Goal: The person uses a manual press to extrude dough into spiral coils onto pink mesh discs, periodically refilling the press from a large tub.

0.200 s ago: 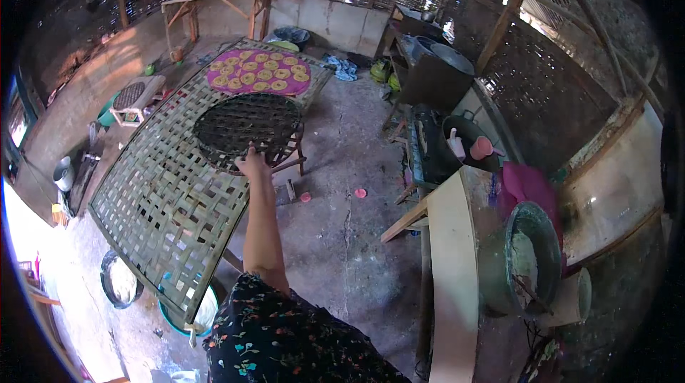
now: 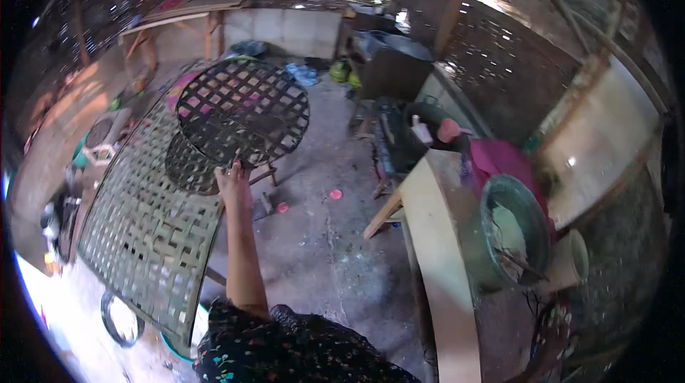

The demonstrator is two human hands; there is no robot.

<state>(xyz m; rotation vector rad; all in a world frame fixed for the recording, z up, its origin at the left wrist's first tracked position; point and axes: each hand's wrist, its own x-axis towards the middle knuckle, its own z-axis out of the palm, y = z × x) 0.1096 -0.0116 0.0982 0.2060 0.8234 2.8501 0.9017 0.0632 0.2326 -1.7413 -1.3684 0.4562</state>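
Observation:
My left hand [image 2: 234,182] is closed on the near rim of a round, dark, open-weave bamboo tray [image 2: 242,108]. The tray is held above a large woven bamboo rack [image 2: 146,219], tilted so that its weave faces me. Through its gaps and at its left side shows a pink cloth [image 2: 184,85]; the yellow rings on that cloth are mostly hidden. Below the tray, a dark rounded patch [image 2: 191,162] lies on the rack; I cannot tell whether it is a shadow or another tray. My right hand does not show.
At right stands a pale counter [image 2: 442,219] with a large metal basin [image 2: 517,233] beside it. Farther back are a dark pot [image 2: 428,137] with a pink dipper [image 2: 449,129]. Two small pink pieces [image 2: 336,194] lie on the concrete floor. Tubs [image 2: 121,319] stand by the rack's near end.
The tray has risen off the rack and tipped up, with my left hand still on its rim. It now covers most of the pink cloth. The whole view has shifted.

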